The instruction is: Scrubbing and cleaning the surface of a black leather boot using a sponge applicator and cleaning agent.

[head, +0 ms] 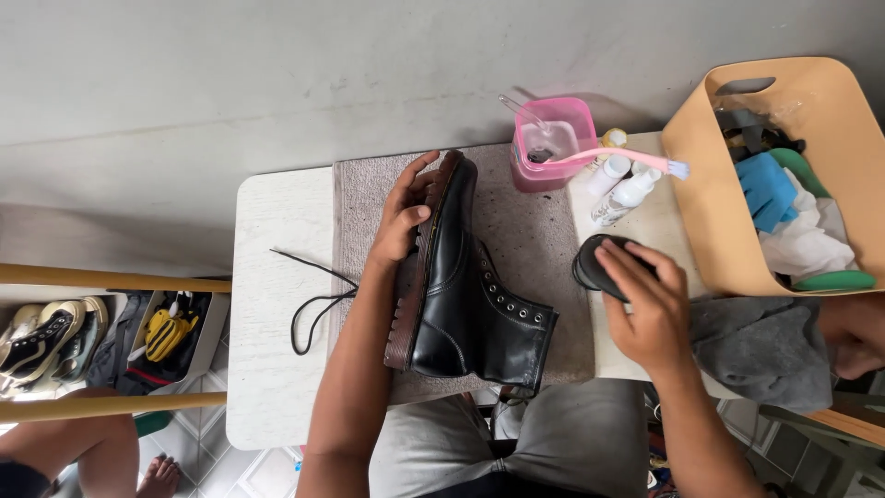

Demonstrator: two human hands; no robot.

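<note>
1. Boot [461,286]: black leather, lying on its side on the grey mat [525,231] in the middle of the white table [272,304], sole turned toward the table's left edge, toe toward the far edge, open shaft toward the near edge.
2. My left hand [403,217] holds the boot near the toe, palm on the sole, fingers curled over the sole's rim.
3. My right hand [645,309] is closed over a dark round tin [595,263], fingers spread across its top; it sits just off the mat's right edge, apart from the boot.
4. A black lace [309,300] lies loose on the bare table by the left edge of the mat, one end running under my left forearm.
5. At the mat's far right corner stands a pink tub [553,143], with a pink brush [618,159] resting across its rim, bristles pointing right.
6. Small white bottles [622,189] lie just beside the tub, between it and the tin.
7. A tan bin [710,184] sits at the table's right edge, holding blue, white and green cloths.
8. A grey cloth [761,346] lies near the right near corner, beside my right wrist.
9. Shoes [46,337] sit on a rack beyond the left edge, with another person's foot [159,478] below it.
</note>
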